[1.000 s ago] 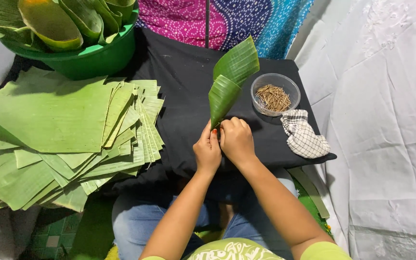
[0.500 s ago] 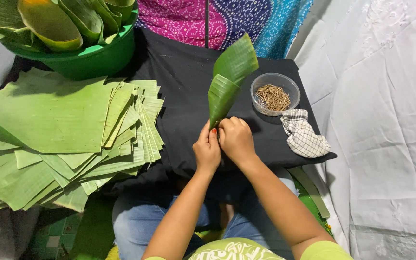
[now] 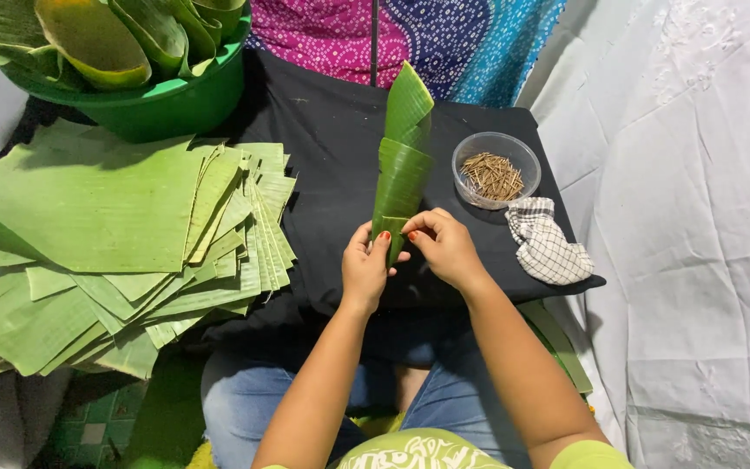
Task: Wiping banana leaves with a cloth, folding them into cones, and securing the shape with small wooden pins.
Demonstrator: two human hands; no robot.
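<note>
A folded green banana leaf stands on end over a black cloth, narrow end down. My left hand grips that narrow end from the left. My right hand pinches it from the right with the fingertips. A clear bowl of short brown sticks sits just right of the leaf. A checked white cloth lies beside my right hand.
A thick stack of cut banana leaf sheets lies to the left. Behind it a green tub holds several curled leaves. A patterned pink and blue fabric hangs at the back; white cloth covers the right.
The leaf has swung from leaning right to nearly upright. Both hands stay on its lower end, the fingers now pinching the tip.
</note>
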